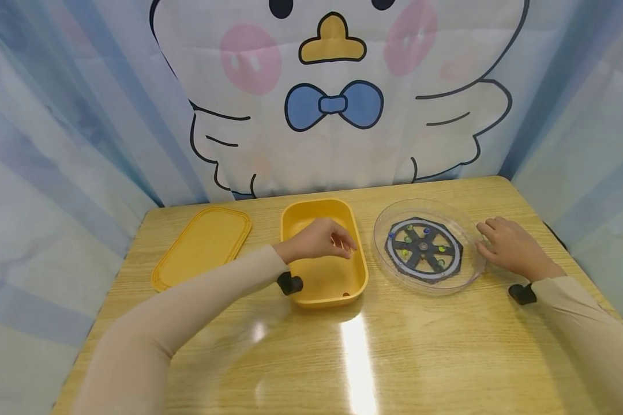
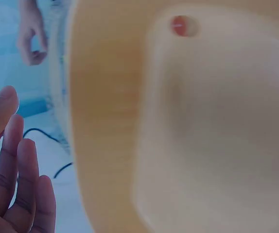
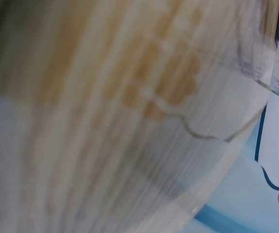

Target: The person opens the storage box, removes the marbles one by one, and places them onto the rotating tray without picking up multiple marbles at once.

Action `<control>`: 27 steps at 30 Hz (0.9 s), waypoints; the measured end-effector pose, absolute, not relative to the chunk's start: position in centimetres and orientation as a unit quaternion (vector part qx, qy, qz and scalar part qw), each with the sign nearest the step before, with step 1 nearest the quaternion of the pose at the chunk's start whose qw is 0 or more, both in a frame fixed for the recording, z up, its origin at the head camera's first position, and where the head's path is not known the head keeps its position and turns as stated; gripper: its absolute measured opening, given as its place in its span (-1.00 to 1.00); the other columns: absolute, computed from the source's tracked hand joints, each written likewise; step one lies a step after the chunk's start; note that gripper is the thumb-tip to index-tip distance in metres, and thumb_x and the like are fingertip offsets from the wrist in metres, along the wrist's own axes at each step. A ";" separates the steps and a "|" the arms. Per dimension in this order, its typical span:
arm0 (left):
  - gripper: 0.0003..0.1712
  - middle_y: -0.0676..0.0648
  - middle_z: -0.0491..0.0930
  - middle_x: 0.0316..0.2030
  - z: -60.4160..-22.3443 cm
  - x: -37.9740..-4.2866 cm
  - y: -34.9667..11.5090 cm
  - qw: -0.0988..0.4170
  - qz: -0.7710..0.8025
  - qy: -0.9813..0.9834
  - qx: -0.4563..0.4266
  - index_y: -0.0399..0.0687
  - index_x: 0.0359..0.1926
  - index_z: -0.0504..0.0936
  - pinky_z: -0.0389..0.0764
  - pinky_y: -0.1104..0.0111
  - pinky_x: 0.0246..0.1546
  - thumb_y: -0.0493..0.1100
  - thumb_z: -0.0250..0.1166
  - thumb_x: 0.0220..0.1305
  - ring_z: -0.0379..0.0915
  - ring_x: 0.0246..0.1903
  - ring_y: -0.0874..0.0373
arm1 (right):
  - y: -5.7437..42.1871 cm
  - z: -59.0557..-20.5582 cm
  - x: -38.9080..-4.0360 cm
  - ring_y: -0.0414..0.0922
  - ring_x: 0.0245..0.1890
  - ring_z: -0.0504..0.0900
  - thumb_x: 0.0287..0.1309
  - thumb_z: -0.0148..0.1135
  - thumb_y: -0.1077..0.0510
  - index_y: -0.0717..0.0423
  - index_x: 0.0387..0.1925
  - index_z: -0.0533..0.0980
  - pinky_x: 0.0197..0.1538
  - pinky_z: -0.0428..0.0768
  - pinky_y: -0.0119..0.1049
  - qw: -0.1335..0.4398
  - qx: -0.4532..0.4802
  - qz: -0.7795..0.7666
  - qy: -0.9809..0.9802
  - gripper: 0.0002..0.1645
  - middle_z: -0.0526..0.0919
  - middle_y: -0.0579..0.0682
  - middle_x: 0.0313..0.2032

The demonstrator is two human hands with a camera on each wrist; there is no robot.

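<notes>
My left hand [image 1: 324, 237] hovers over a yellow tray [image 1: 326, 206], its fingers loosely bent. In the left wrist view nothing shows between the thumb and fingers of that hand [image 2: 18, 170]. A small red marble [image 1: 346, 294] lies at the tray's near right corner. My right hand [image 1: 514, 246] is beside the right rim of a clear round dish [image 1: 469, 276], fingers relaxed; whether it touches the rim I cannot tell. Inside the dish sits a dark spoked wheel-like piece [image 1: 423, 248] with several green, yellow and blue marbles on it.
A flat yellow lid [image 1: 202, 245] lies on the wooden table [image 1: 291, 357], left of the tray. Behind the table hangs a curtain [image 1: 337, 155] printed with a cartoon bird. Glare streaks the near part of the tabletop.
</notes>
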State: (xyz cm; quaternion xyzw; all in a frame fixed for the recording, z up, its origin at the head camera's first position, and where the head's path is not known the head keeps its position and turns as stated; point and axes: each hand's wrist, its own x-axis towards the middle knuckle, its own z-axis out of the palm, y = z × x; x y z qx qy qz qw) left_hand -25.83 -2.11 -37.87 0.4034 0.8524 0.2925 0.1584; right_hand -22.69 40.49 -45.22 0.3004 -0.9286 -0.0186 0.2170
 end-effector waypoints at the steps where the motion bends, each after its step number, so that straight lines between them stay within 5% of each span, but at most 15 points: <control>1: -0.81 0.01 0.73 -0.27 -37.5 -25.9 -1.7 0.157 0.298 0.853 0.400 -0.06 -0.21 0.74 0.55 0.53 -0.22 -0.17 0.37 0.11 0.55 -0.38 0.29 | 40.5 -45.2 -22.7 0.08 -0.46 0.48 -0.13 0.27 0.24 0.34 -0.29 0.47 -0.35 0.49 0.03 0.217 0.300 -0.019 -0.929 -0.69 0.52 0.19 -0.46; 11: -0.75 0.02 0.70 -0.25 -36.2 -26.9 3.8 0.149 0.340 0.853 0.367 -0.05 -0.15 0.72 0.54 0.61 -0.29 -0.11 0.36 0.13 0.55 -0.33 0.27 | 40.4 -45.2 -22.6 0.10 -0.46 0.49 -0.15 0.29 0.26 0.34 -0.26 0.47 -0.35 0.50 0.03 0.216 0.295 -0.015 -0.931 -0.65 0.53 0.20 -0.44; 27: -0.82 0.02 0.70 -0.31 -40.0 -28.3 13.9 0.156 0.326 0.865 0.349 -0.06 -0.22 0.73 0.46 0.65 -0.46 -0.18 0.36 0.13 0.51 -0.39 0.32 | 40.6 -45.2 -22.6 0.06 -0.48 0.46 -0.16 0.31 0.25 0.33 -0.27 0.46 -0.38 0.48 -0.01 0.213 0.295 -0.013 -0.932 -0.65 0.49 0.16 -0.47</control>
